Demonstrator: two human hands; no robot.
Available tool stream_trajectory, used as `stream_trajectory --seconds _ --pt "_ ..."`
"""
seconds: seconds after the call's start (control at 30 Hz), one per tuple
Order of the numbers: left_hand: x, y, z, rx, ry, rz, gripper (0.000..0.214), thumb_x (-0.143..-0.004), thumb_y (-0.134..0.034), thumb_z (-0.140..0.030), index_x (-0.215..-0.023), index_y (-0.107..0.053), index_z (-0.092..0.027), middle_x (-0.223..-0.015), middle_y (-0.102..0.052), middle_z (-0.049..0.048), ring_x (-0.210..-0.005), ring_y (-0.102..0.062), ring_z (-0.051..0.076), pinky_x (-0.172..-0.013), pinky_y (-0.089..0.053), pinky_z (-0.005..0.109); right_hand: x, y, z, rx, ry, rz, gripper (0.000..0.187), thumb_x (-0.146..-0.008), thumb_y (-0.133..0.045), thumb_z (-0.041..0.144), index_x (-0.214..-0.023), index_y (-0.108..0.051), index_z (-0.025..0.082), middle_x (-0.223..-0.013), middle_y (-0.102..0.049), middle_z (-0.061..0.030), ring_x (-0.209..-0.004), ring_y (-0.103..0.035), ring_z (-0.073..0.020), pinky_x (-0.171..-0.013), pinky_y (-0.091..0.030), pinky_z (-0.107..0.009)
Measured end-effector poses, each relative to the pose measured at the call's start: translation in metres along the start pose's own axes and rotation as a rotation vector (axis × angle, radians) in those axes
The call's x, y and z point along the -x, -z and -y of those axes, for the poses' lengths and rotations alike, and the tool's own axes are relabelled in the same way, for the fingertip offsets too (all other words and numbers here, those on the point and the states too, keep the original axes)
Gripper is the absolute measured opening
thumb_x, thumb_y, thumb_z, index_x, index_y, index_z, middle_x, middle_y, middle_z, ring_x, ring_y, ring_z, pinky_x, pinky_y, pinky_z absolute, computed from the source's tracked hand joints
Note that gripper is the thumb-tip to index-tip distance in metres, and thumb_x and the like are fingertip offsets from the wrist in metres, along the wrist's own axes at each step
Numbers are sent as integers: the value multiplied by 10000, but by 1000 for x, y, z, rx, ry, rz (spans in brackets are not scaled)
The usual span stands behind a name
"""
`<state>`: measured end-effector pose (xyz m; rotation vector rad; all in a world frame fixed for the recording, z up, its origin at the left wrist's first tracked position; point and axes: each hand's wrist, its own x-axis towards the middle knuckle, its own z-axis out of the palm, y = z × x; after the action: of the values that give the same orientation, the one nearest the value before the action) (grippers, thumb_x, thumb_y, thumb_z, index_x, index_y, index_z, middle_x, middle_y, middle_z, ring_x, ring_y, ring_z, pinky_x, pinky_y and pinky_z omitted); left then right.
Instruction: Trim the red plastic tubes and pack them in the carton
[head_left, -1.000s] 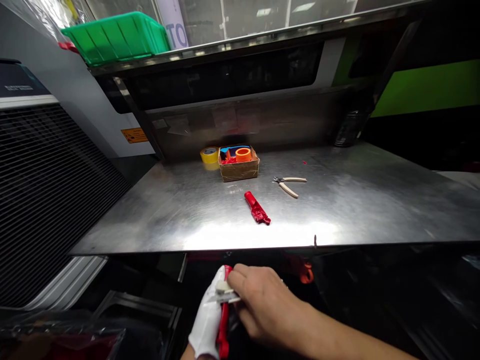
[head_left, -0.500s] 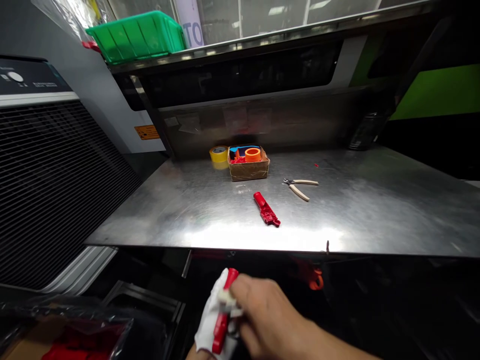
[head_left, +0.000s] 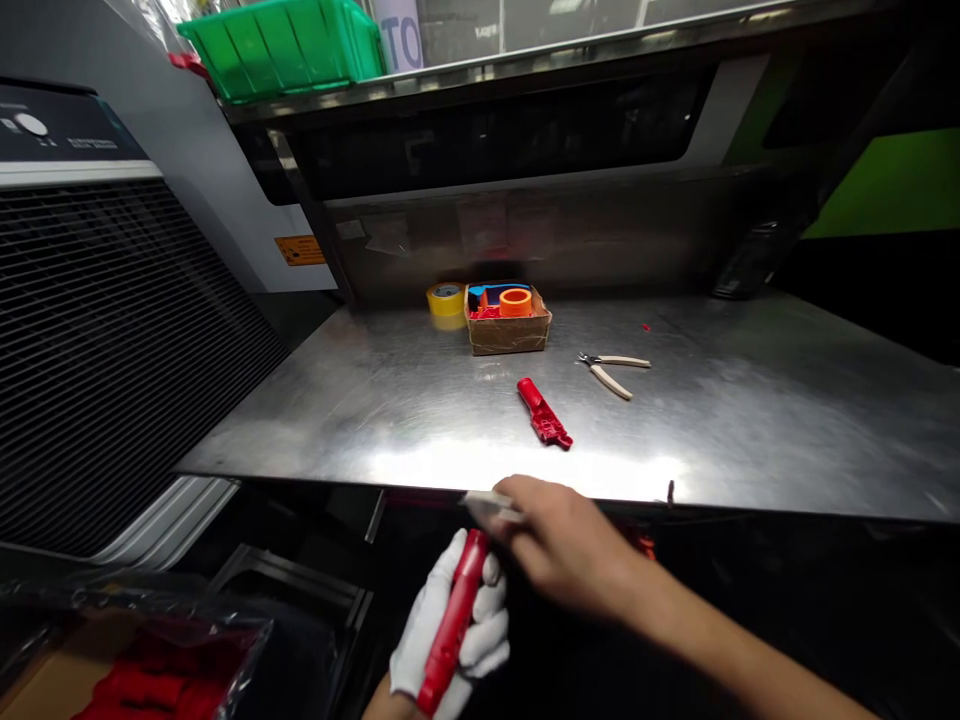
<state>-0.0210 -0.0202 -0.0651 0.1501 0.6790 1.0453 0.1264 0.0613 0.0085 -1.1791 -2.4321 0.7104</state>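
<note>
In the gloved left hand (head_left: 426,630) at lower centre, a red part (head_left: 453,625) is gripped; above it, a blurred tool (head_left: 491,507) is pinched by the bare right hand (head_left: 562,530). Right of centre, spread pliers (head_left: 611,381) are seen.

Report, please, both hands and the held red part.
Left hand, gloved: holding red part. Right hand, bare: holding blurred pale tool near part's upper end. Table edge beyond.

A pale upright strip (head_left: 400,35) bears letters T and O; print on the orange sticker (head_left: 300,250) and control panel (head_left: 64,125) is illegible.
</note>
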Motion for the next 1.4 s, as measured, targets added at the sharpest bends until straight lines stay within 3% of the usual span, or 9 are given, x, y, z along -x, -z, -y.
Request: stream_trajectory --seconds 0.17,0.3,0.43,0.57,0.7,0.9,1.1,1.3,1.4 --pt "8 1 -11 190 23 126 547 -933 -271 -572 -906 -565 -112 -530 -320 -84 -302 -216 8 -289 -170 164 -41 47 -57 182 -341 -222 240 -916 -430 291 -1125 -509 205 -904 -641 -76 -797 -595 -231 -636 -383 -281" --pt "10 5 -11 278 -5 171 560 -927 -262 -590 -901 -549 -110 -540 -301 -85 -315 -212 9 -304 -188 169 -57 59 -90 325 -508 -212 265 -896 -442 332 -1065 -576 178 -908 -636 -139 -826 -594 -307 -610 -362 -322" --pt "11 4 -11 333 -77 185 484 -962 -244 -503 -807 -519 -136 -532 -283 -84 -317 -181 18 -318 -196 171 -61 58 -98 383 -540 -139 313 -905 -412 373 -1035 -627 186 -926 -634 -134 -832 -600 -298 -616 -380 -330" --pt "14 4 -12 379 -154 178 444 -975 -231 -453 -731 -463 -163 -542 -280 -81 -330 -173 27 -337 -209 168 -57 60 -88 447 -550 -184 428 -917 -379 443 -1180 -589 179 -1117 -560 -168 -924 -578 -331 -667 -403 -369" --pt "17 8 -13 384 -185 160 423 -974 -242 -453 -710 -424 -177 -546 -275 -84 -338 -179 29 -344 -208 167 -46 60 -68 450 -447 -252 395 -905 -401 426 -1219 -560 247 -1174 -543 -108 -938 -575 -308 -677 -410 -361" --pt "34 18 -21 226 -262 47 445 -926 -315 -554 -741 -459 -176 -538 -305 -80 -331 -214 25 -336 -168 179 -28 28 -28 184 -44 -177 320 -863 -447 424 -1135 -575 315 -1069 -604 -27 -814 -607 -224 -665 -445 -332" --pt "98 68 -61 -102 -480 -328 396 -919 -324 -520 -766 -470 -185 -561 -378 -56 -350 -279 54 -377 -186 226 -28 -28 -10 41 131 45 348 -878 -426 521 -1112 -583 316 -1120 -613 -59 -853 -636 -269 -723 -498 -387" --pt "216 168 -123 -592 -731 -1075 326 -909 -436 -484 -963 -525 -175 -835 -558 10 -687 -542 138 -645 -451 304 -38 -54 -16 25 182 102 294 -877 -475 486 -1126 -572 364 -1141 -609 -76 -883 -648 -284 -768 -504 -422" --pt "275 227 -149 -908 -577 -1442 332 -884 -517 -443 -1030 -587 -153 -1100 -591 71 -1008 -560 238 -875 -447 441 -42 -60 -15 -10 196 81 254 -849 -542 455 -1093 -591 408 -1099 -629 -96 -845 -660 -277 -737 -511 -415"
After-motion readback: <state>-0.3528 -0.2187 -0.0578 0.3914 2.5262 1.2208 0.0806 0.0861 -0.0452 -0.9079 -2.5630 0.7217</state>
